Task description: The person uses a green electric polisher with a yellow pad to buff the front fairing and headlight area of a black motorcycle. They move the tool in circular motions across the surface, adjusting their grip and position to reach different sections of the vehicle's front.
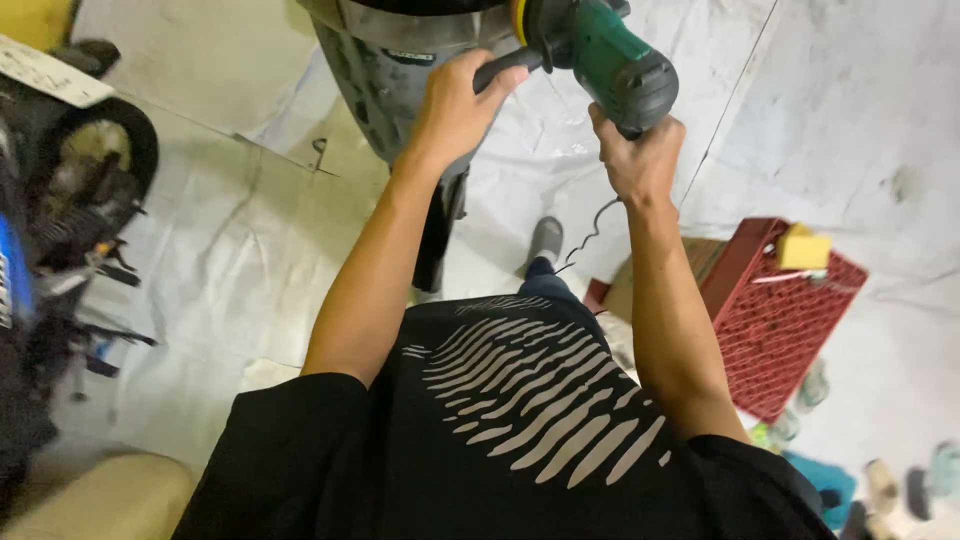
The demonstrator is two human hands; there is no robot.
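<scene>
The fingers [497,76] of the left hand [455,105] are wrapped tight round the black side handle [508,66] of a green power polisher [600,55]. The right hand [635,155] is clamped from below on the tool's dark rear end. The polisher's long axis runs from lower right to upper left, its working head pointing at a grey metal part [395,70] held up before the person. Its body is green with black ends, and a yellow rim shows at the head. A red plastic crate [775,325] rests on the sheet-covered floor [240,240], well apart to the right; a motorcycle [60,230] stands at left.
</scene>
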